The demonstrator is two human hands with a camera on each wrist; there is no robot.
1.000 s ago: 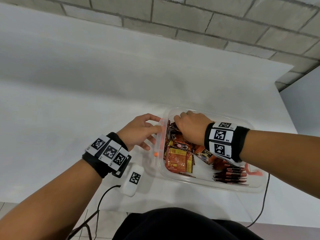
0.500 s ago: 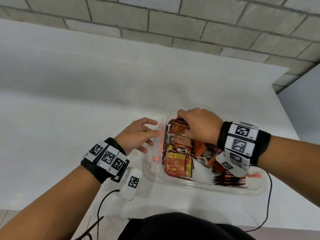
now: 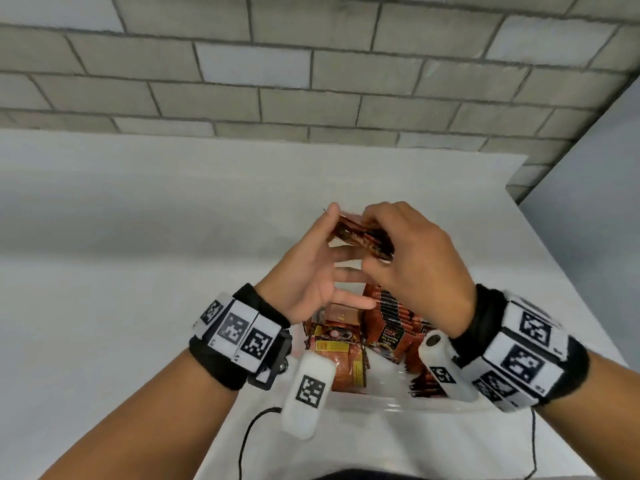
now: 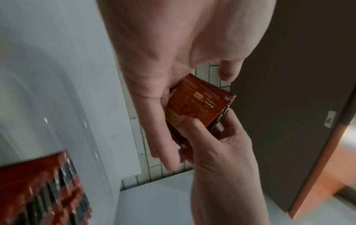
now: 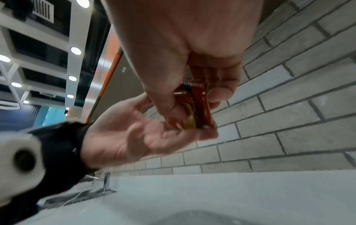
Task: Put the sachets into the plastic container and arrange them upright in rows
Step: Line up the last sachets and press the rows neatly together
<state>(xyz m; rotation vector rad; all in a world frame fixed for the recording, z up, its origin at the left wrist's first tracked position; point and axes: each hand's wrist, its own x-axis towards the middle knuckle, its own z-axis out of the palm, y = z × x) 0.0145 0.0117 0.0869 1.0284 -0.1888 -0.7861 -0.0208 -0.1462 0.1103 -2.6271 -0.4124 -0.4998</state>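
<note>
Above the clear plastic container (image 3: 381, 403), my right hand (image 3: 412, 261) grips a small bundle of red-brown sachets (image 3: 362, 235) from the top. My left hand (image 3: 311, 271) is beside it with its fingers straight, supporting the bundle from the left and below. The left wrist view shows the bundle (image 4: 200, 102) lying against my left fingers, with the thumb apart from it. In the right wrist view its edges (image 5: 196, 112) show between my right thumb and fingers. Inside the container, several sachets stand in a row (image 3: 394, 317) and others lie loose (image 3: 343, 355).
The container sits near the front edge of a white table (image 3: 138, 271), partly hidden by my wrists. A grey brick wall (image 3: 311, 81) runs behind it. The table ends on the right (image 3: 554, 271). A black cable (image 3: 249, 438) hangs over the front edge.
My right hand has lifted a bundle of sachets up out of the container. My left hand left the container's rim and rose to meet the bundle.
</note>
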